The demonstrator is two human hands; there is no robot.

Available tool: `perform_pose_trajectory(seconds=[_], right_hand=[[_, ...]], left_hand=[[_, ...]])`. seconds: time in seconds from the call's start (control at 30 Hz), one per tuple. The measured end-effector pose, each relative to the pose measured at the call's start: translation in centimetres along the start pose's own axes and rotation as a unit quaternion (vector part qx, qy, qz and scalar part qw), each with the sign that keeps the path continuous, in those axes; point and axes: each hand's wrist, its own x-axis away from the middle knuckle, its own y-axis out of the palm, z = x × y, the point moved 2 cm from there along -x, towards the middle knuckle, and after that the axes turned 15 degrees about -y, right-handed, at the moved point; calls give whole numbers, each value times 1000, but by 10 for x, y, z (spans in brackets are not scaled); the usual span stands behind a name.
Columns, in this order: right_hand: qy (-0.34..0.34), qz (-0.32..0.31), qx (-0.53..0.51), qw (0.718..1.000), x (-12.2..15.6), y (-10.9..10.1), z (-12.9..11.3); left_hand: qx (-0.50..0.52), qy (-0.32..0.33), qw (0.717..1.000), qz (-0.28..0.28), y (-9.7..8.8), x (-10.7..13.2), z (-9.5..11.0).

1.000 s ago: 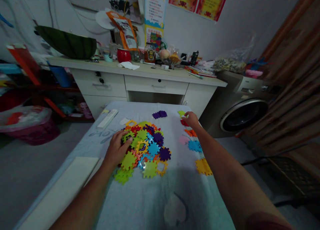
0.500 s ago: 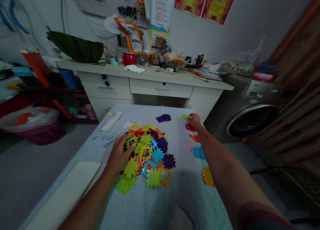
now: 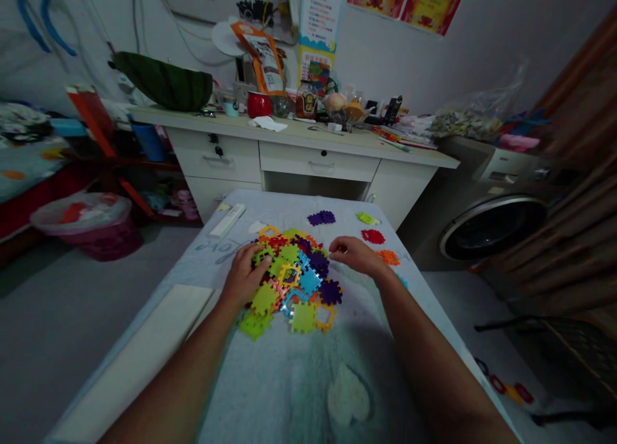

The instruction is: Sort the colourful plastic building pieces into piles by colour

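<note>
A heap of flat, toothed plastic tiles in many colours (image 3: 294, 280) lies on a pale blue cloth-covered table (image 3: 299, 380). My left hand (image 3: 245, 278) rests on the heap's left side, fingers curled over green and yellow tiles. My right hand (image 3: 354, 256) hovers at the heap's right edge, fingers loosely bent, with nothing visible in it. Single tiles lie apart along the right side: a lime green tile (image 3: 367, 218), a red tile (image 3: 373, 236), an orange tile (image 3: 388, 257). A purple tile (image 3: 321, 218) sits beyond the heap.
A white remote-like bar (image 3: 227, 220) lies at the table's far left, a white board (image 3: 139, 354) along its left edge. Beyond stand a cluttered white desk (image 3: 289, 148) with a watermelon (image 3: 164, 84), a washing machine (image 3: 491, 219) on the right, and a pink bin (image 3: 87, 225) on the left.
My right hand has pulled back from the lime green tile at the far right and come to the heap's right edge. The left hand has stayed on the heap.
</note>
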Motion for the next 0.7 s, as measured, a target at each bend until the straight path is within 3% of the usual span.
perform_pose_trajectory(seconds=[0.13,0.33,0.7], right_hand=[[-13,-34,86,996,6,22,-20],[0,-15,94,995,5,42,-19],[22,78,64,995,5,30,-9]], left_hand=[[8,-5,1000,5,-1,1,3],[9,-11,1000,-2,-1,1,3],[5,-6,1000,4,0,0,-1]])
